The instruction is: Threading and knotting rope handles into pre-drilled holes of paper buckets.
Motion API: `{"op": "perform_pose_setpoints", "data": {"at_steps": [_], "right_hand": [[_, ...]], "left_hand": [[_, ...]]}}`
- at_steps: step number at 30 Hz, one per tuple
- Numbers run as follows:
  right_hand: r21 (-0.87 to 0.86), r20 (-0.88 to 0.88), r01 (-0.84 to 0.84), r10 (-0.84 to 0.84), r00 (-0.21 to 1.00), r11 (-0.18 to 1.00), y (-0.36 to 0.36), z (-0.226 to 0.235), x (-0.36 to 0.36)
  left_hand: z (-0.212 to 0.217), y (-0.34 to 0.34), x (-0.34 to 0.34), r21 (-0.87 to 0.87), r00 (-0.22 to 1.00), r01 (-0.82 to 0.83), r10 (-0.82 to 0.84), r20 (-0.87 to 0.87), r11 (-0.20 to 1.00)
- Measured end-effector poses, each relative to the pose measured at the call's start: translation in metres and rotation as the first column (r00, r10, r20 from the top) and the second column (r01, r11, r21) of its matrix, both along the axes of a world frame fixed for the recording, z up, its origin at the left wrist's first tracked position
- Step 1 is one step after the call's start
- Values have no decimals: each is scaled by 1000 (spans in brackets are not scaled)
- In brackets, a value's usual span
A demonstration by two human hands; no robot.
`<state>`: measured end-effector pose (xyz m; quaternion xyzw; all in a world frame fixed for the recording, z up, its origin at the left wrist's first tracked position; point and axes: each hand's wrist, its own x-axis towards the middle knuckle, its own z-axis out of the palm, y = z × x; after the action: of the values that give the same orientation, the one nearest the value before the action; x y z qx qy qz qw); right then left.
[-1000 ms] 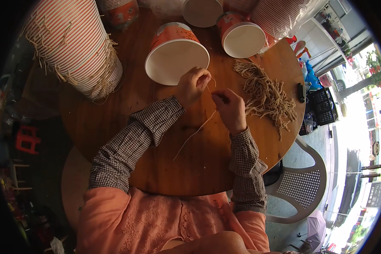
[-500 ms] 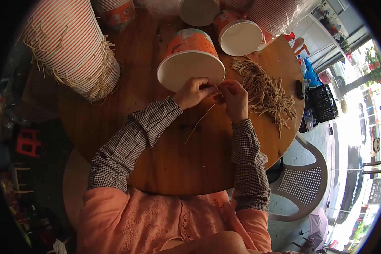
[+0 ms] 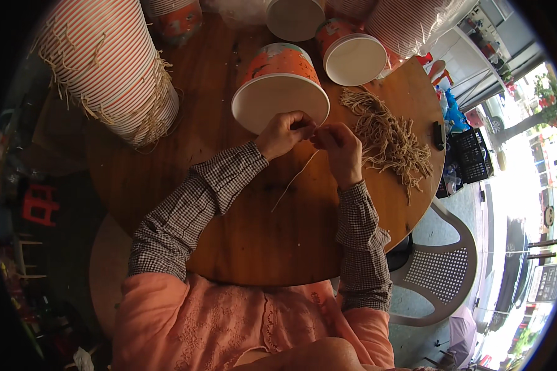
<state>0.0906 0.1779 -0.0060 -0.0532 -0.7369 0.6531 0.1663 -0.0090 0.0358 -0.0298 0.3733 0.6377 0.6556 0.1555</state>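
A large orange paper bucket lies on its side, its white round end turned toward me. At the lower right of that end, my left hand and my right hand meet with fingertips pinched. Between them they hold a thin tan string, and one loose tail of it hangs down over the table. The fingers hide where the string meets the bucket, so I cannot tell whether it is fastened there. Right of my right hand lies a loose heap of tan strings.
A tall leaning stack of striped paper buckets with strings hanging off it stands at the left. Other buckets lie along the far side of the round wooden table. A small black object sits near the right edge, beside a grey plastic chair.
My right hand's fingers have shifted slightly left and closed in on the left fingertips. The string tail still hangs below. The whole view has shifted a little.
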Motion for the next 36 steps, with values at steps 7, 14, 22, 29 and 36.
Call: {"op": "perform_pose_setpoints", "data": {"at_steps": [7,14,22,29,36], "right_hand": [[9,-36,36,-36,999,999,1,1,2],[-22,-21,28,-28,999,999,-5,6,3],[-7,19,131,-131,991,991,-7,14,9],[489,-297,347,-221,929,801,0,13,11],[739,-325,368,-179,929,565,-9,21,17]], "left_hand": [[7,-2,3,-13,998,-20,19,-66,1000],[6,-1,3,-20,994,-37,35,-105,999],[10,-4,3,-30,987,-74,69,-145,997],[11,-6,-2,-69,970,-142,125,-210,987],[25,-10,6,250,645,102,-255,721,963]]}}
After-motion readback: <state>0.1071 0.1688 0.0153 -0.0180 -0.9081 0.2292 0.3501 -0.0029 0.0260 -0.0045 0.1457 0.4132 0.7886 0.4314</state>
